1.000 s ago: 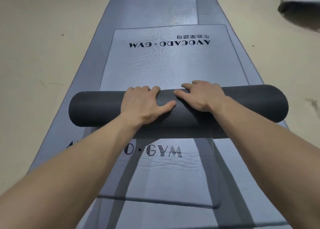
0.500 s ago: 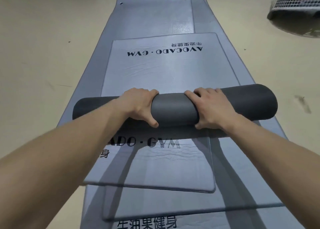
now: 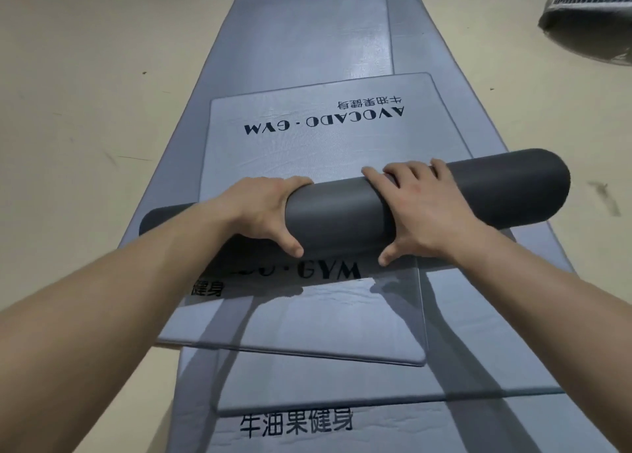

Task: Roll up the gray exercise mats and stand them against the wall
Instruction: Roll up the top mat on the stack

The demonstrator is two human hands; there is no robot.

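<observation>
While both your hands grasp the dark rolled mat (image 3: 338, 213) — left hand (image 3: 263, 213) and right hand (image 3: 420, 209) each with fingers curled over its top and thumb pressed to the near side — it lies crosswise on the flat gray mats (image 3: 307, 42) stacked on the floor (image 3: 68, 110), its right end angled further from you. Roll it forward at that slant and the coil likely telescopes; with both grips near the middle, the ends may slacken.

Bright light from ahead casts soft shadows across the mats (image 3: 325, 326) (edges bulge, wide-angle).
</observation>
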